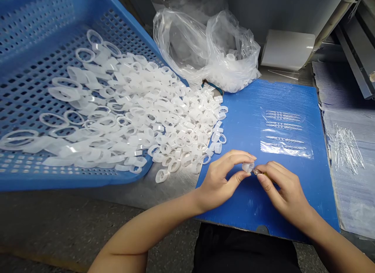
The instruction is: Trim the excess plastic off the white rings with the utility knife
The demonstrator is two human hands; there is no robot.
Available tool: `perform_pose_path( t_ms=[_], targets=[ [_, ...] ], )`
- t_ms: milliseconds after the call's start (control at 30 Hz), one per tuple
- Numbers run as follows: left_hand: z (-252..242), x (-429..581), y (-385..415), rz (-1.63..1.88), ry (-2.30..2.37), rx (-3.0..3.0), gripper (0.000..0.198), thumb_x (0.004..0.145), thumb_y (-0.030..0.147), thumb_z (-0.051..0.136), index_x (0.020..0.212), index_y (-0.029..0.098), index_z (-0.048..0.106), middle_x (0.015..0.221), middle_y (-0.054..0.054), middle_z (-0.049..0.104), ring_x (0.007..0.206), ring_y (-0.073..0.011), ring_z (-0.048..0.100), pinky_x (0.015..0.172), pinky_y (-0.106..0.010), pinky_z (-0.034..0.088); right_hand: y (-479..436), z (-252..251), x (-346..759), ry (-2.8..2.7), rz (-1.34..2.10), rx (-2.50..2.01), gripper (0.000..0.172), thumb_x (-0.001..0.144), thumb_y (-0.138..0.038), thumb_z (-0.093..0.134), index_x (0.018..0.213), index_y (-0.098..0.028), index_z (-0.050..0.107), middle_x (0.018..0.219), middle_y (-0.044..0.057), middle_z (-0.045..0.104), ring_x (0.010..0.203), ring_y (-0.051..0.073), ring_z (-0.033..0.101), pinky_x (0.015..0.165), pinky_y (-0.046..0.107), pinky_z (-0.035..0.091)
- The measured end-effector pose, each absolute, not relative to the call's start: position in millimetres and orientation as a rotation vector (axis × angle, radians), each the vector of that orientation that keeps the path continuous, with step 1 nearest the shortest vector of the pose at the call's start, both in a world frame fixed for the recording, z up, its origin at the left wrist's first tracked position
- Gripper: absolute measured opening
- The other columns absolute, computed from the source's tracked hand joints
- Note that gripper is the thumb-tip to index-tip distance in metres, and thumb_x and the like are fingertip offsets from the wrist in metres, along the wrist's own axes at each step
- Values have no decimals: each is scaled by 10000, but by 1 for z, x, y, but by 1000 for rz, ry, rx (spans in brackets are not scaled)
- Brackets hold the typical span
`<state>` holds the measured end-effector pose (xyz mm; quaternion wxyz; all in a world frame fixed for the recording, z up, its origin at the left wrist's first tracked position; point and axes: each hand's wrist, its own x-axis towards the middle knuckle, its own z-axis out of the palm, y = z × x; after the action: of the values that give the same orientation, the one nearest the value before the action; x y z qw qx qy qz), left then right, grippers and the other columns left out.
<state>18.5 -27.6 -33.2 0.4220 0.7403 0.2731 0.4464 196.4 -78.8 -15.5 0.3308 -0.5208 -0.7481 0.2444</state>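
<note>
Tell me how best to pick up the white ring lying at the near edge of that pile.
Probably pinch the white ring across its rim, coming from the near side: it sits at the edge of the pile, so that side looks free, and its thin wall suits finger and thumb.

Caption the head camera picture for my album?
Left hand holds a plastic ring, right hand a glass tube, over a blue board.

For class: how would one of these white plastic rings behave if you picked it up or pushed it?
A ring is probably light and slightly flexible: its wall looks thin and translucent. Lying flat, it would likely slide; stood on edge, it might roll. Its glossy surface may slip between fingers.
</note>
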Motion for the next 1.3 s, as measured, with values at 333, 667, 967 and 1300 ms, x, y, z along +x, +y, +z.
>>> perform_pose_path(
  t_ms=[333,667,967,1300],
  targets=[
    [-30,19,-29,1059,773,1838,134,893,182,588,1024,176,614,933,-73,695,921,-173,657,834,-306,550,-81,-21,196,-1948,568,-1413,203,981,-230,432,924,-188,622,725,37,629,647,176,564,595,290,419],
    [-30,18,-29,960,811,1622,162,873,224,625,1028,177,626,985,-76,701,937,-174,667,848,-295,547,-79,-27,195,-2013,281,-1450,199,982,-221,449,933,-167,634,707,55,625,637,181,539,597,293,390],
    [-32,22,-21,709,598,1006,256,833,295,687,1046,169,625,944,-72,714,800,-131,693,821,-259,558,-78,-26,197,-1875,217,-1447,173,995,-231,413,968,-187,578,702,25,600,576,141,557,548,246,411],
    [-31,26,-24,521,539,783,305,801,299,725,1061,146,677,880,-61,678,773,-142,634,774,-281,500,-76,-22,198,-1702,416,-1551,208,886,-175,537,701,-216,451,551,-67,469,437,85,415,440,206,306]
  ],
)
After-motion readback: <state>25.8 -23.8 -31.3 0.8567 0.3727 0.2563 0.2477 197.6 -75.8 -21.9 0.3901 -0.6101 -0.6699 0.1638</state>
